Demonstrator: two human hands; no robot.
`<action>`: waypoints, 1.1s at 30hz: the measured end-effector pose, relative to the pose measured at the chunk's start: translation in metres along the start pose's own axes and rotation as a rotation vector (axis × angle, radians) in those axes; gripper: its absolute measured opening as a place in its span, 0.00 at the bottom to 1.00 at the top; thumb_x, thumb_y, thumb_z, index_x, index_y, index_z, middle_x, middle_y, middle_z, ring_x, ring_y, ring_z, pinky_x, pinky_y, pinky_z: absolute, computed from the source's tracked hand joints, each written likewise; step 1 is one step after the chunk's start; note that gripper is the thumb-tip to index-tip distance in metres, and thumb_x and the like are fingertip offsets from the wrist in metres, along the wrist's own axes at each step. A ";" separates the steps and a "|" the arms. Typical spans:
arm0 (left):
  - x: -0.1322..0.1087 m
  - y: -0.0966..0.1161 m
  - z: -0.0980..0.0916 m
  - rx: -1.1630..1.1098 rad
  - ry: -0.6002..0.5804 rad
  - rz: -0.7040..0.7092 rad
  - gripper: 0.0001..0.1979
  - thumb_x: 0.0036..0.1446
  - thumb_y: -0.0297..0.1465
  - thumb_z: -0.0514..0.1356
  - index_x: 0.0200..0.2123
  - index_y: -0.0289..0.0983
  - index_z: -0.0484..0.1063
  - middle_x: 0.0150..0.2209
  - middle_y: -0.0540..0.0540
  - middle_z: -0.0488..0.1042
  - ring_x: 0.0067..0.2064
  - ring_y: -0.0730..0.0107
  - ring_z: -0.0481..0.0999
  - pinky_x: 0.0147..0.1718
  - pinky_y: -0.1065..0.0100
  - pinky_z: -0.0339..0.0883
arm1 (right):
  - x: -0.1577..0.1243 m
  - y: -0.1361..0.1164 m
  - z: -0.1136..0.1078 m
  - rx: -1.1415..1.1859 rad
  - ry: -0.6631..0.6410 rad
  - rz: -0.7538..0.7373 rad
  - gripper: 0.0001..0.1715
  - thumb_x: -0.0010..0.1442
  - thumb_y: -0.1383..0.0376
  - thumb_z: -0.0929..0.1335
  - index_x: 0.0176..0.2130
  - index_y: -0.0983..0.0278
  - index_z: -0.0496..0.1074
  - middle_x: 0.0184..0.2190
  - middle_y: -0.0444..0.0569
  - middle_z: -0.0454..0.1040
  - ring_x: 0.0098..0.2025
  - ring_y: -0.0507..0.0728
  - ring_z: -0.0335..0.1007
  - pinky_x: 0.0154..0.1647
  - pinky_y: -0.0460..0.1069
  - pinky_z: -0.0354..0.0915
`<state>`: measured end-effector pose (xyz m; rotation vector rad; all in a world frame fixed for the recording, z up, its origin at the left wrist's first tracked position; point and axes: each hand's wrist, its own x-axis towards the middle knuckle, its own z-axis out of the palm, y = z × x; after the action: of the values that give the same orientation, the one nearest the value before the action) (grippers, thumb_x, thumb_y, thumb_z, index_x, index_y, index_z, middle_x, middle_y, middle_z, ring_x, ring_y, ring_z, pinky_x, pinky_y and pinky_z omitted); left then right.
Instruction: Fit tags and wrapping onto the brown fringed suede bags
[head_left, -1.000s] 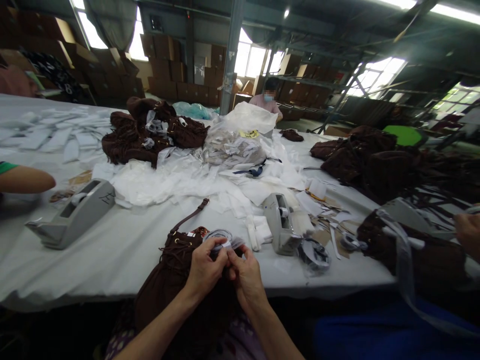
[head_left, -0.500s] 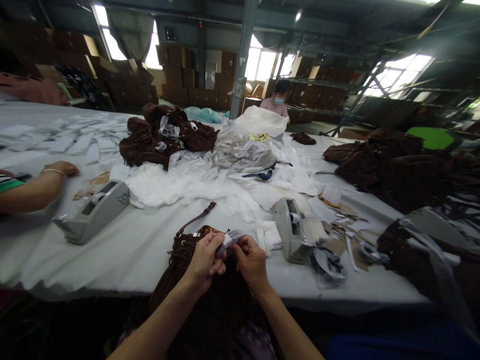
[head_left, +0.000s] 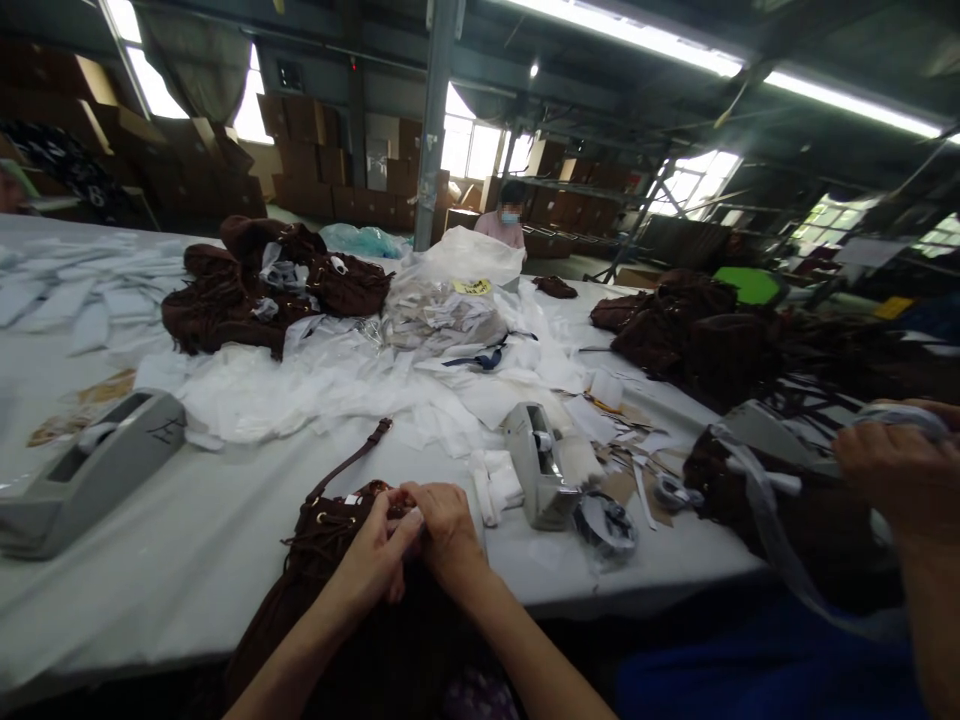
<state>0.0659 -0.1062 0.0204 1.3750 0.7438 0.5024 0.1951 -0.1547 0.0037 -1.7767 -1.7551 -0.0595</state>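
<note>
The lower part of the brown fringed bag (head_left: 322, 545) drops below the near table edge into shadow and is lost under both forearms; only its top, with metal eyelets, and its strap (head_left: 352, 458) running far-left across the cloth show clearly. The left hand (head_left: 371, 555) and right hand (head_left: 448, 528) meet over the bag's mouth, fingertips touching. The left thumb and forefinger pinch a white scrap (head_left: 415, 516), too small to identify; the right hand is curled knuckles-up, and what its fingers grip, if anything, cannot be told.

At the right edge a co-worker's hand (head_left: 892, 465) is cut off by the frame; it holds a clear strip (head_left: 772, 520) that trails down over another brown bag (head_left: 750, 490).

A grey tape dispenser (head_left: 536, 472) stands just right of the hands, with folded white pieces (head_left: 496, 485) between it and them and a wrapped roll (head_left: 606, 520) on its right; a second, larger dispenser (head_left: 90, 470) sits well to the left, partly cut off. Farther off lie a white paper heap (head_left: 315, 385), a clear sack (head_left: 450, 305), piles of brown bags far left (head_left: 247, 290) and right (head_left: 690, 330), and a person (head_left: 510, 215) beyond the table.
</note>
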 end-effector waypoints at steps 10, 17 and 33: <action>0.086 0.009 -0.119 0.466 0.426 0.007 0.17 0.38 0.33 0.70 0.33 0.35 0.71 0.36 0.39 0.73 0.44 0.49 0.72 0.40 0.60 0.65 | -0.005 0.028 0.043 -0.004 0.226 0.155 0.19 0.57 0.67 0.62 0.49 0.67 0.65 0.40 0.55 0.72 0.43 0.62 0.66 0.49 0.58 0.59; 0.098 0.051 -0.125 0.071 0.153 0.008 0.20 0.55 0.48 0.57 0.29 0.35 0.66 0.21 0.53 0.63 0.17 0.79 0.59 0.18 0.76 0.55 | -0.003 0.030 0.046 -0.047 0.211 0.211 0.19 0.55 0.68 0.63 0.48 0.67 0.66 0.39 0.54 0.73 0.43 0.62 0.66 0.48 0.57 0.59; 0.032 0.024 -0.065 0.370 0.305 0.362 0.25 0.54 0.50 0.58 0.49 0.41 0.65 0.26 0.51 0.72 0.26 0.65 0.73 0.26 0.69 0.67 | -0.001 0.025 0.026 0.124 0.085 0.203 0.31 0.51 0.67 0.67 0.55 0.67 0.64 0.48 0.57 0.71 0.50 0.63 0.65 0.55 0.59 0.60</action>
<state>0.0430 -0.0352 0.0366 1.8182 0.8665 0.9077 0.2073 -0.1418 -0.0272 -1.8244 -1.4788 0.0565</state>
